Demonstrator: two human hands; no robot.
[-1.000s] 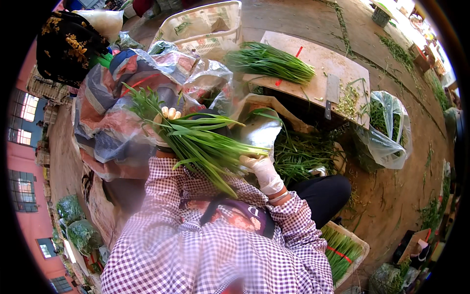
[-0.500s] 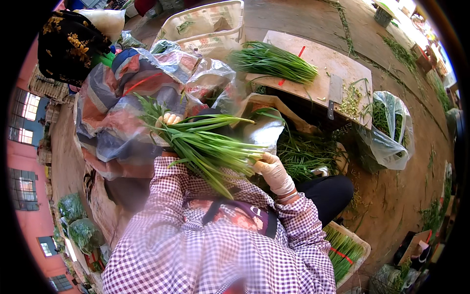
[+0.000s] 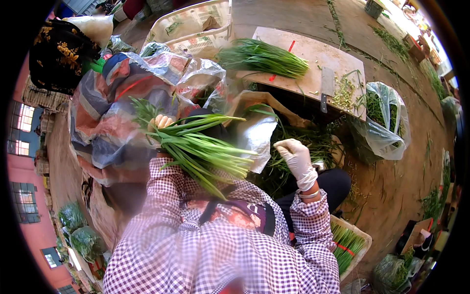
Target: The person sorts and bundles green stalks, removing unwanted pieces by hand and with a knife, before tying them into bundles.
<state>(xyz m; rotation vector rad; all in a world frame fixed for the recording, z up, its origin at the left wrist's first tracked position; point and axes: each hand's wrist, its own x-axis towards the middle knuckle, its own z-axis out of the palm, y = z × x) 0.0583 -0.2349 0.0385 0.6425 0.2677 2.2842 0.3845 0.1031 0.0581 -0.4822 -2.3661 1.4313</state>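
My left hand (image 3: 161, 121) is closed round a loose bunch of garlic chives (image 3: 210, 149), held across my body. Their leafy tips stick out past the fingers on the left, and the paler stem ends fan out to the right. Apart from the bunch, my right hand (image 3: 297, 159) wears a thin whitish glove. Its fingers are pressed together, and whatever they may hold is too small to make out. Beneath that hand lies a heap of loose green leaves (image 3: 279, 179) beside an opened brown-and-silvery sack (image 3: 259, 132).
Ahead, a low board (image 3: 342, 61) carries a tied chive bundle (image 3: 267, 59), a cleaver (image 3: 327, 84) and cut bits. A clear bag of greens (image 3: 391, 127) stands right of it. A striped plastic sheet (image 3: 110, 117) lies left, a crate (image 3: 196, 32) behind. A chive tray (image 3: 362, 245) sits lower right.
My right hand has come away from the stem ends and moved right and slightly up, over the loose leaves. The left hand still grips the bunch. The whole view has shifted slightly.
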